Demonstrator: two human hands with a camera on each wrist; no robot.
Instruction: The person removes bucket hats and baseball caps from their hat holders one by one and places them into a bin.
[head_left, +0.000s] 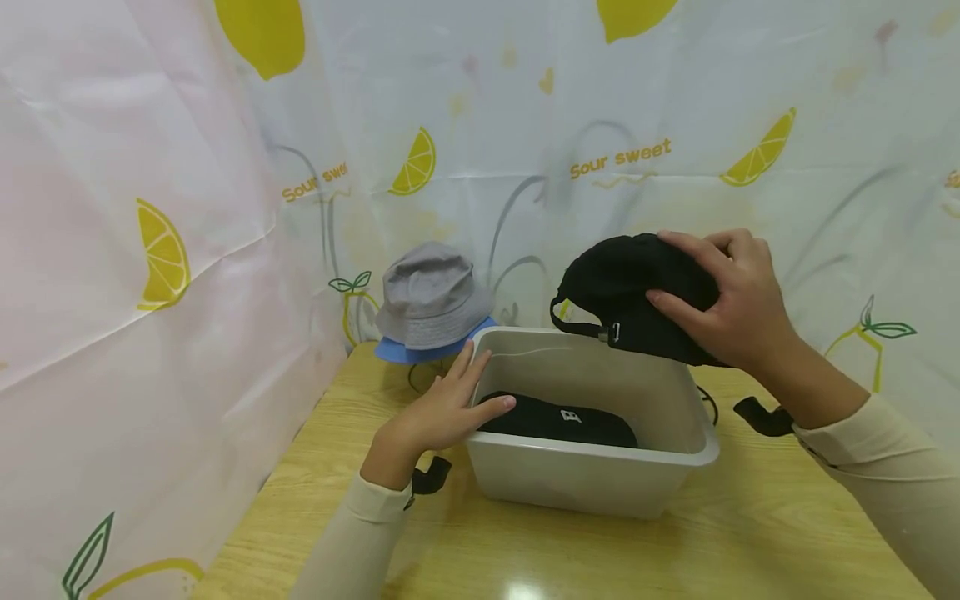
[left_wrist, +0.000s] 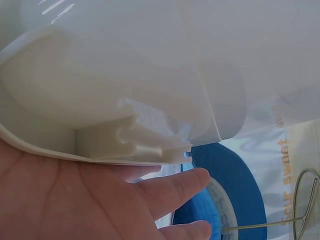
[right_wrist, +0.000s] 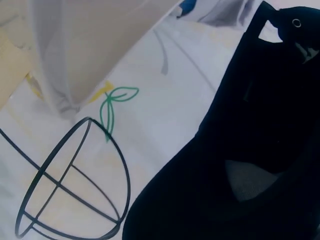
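My right hand [head_left: 738,304] grips a black baseball cap [head_left: 630,283] by its crown and brim, thumb on the near side. The cap hangs tilted above the back right of a pale plastic bin [head_left: 577,475], its buckled strap facing left. In the right wrist view the cap's dark underside [right_wrist: 260,100] fills the right half, and the hand is out of sight. On the bin's left rim rests my left hand [head_left: 438,412], fingers extended along the outside and thumb over the inside. A second black cap [head_left: 525,414] with a white emblem lies inside the bin.
Behind the bin's left corner, a grey bucket hat [head_left: 431,292] sits over a blue hat [head_left: 393,352] on a wire stand [left_wrist: 300,219]. Another black wire stand [right_wrist: 59,185] is at the bin's right. Lemon-printed cloth [head_left: 480,100] surrounds the wooden table [head_left: 322,467].
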